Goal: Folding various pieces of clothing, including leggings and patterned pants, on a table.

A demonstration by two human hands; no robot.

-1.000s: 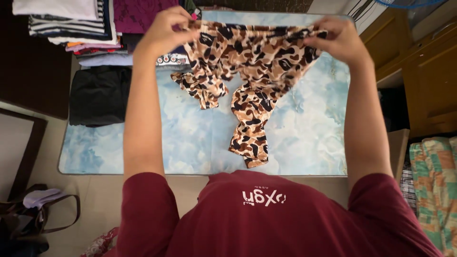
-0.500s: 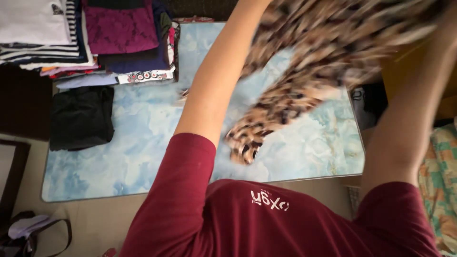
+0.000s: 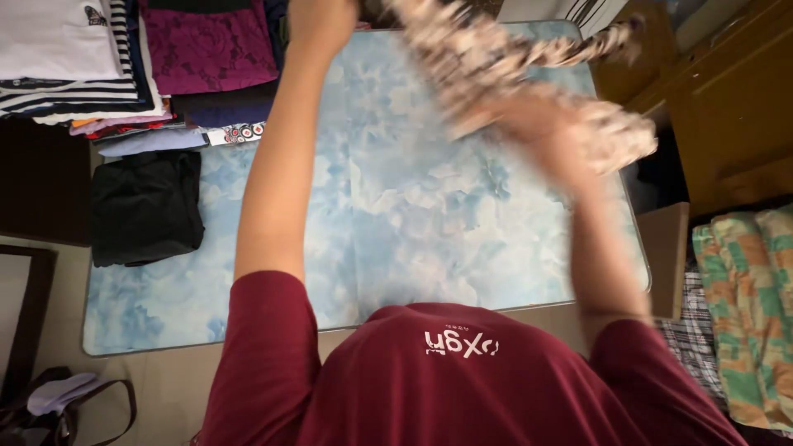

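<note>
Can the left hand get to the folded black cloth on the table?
Probably yes. The folded black cloth lies uncovered at the blue marbled table's left edge, though the left hand grips the brown camouflage garment.

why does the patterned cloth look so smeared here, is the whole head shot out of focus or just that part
Head view: only the moving parts smear. The camouflage-print garment and the right hand are streaked by motion blur, their edges lost. The left hand, at the top edge, is sharper. The folded clothes stack, the black folded garment and the blue marbled table are crisp, evenly lit, without harsh glare.
</note>
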